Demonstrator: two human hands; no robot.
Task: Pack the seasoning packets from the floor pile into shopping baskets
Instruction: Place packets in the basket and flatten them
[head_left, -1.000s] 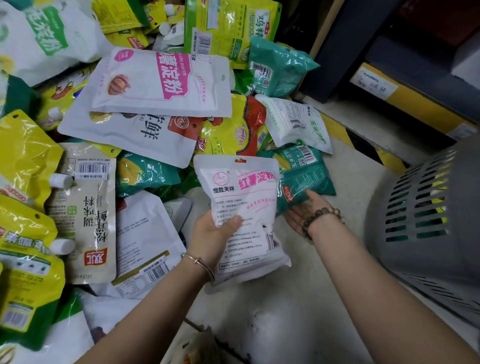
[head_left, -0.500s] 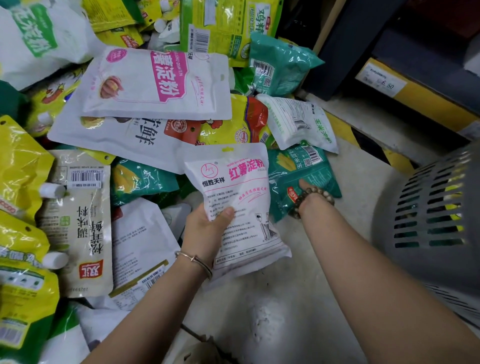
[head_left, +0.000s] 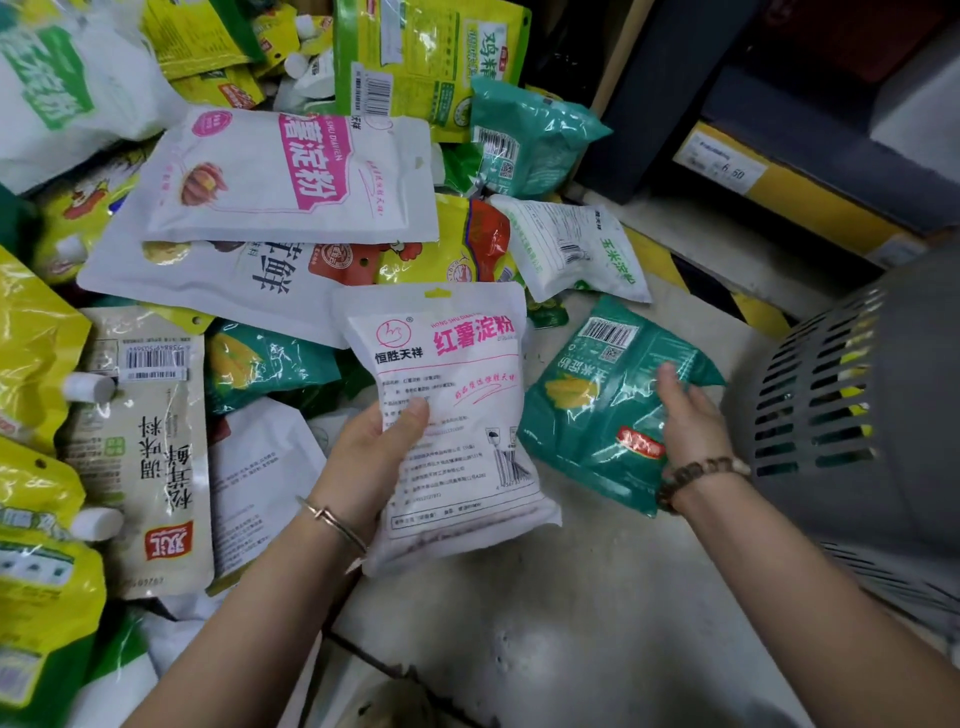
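**Pick-up step, both hands loaded.** The left hand (head_left: 374, 447) grips a white packet (head_left: 457, 415) with pink lettering. Its thumb is pressed across the front face and its fingers are hidden behind. The packet stands roughly upright over the bare floor (head_left: 545, 623), at the near edge of the pile (head_left: 156, 415). The right hand (head_left: 685, 415) grips a teal packet (head_left: 597, 410) by its right edge, thumb on the front and the other fingers out of sight behind it. This packet is tilted and lies just beside the slotted wall of the grey basket (head_left: 831, 395) on the right side of the floor. Whether either packet touches the floor cannot be told. The next move is judged to be the transfer: each packet must be carried rightward, raised over the basket rim, which is outside the view, and released inside. The teal packet is nearer and would probably go first. Counts are two packets in hand and one basket in view; yellow shows through its slots, but the contents cannot be identified. The pile shows a second teal packet (head_left: 524, 135) at its far edge, a third teal packet (head_left: 270, 364) left of the white one, one large pink-labelled packet (head_left: 291, 176), one green-lettered packet (head_left: 576, 249), and several yellow pouches (head_left: 36, 338) that overlap too much to count exactly.
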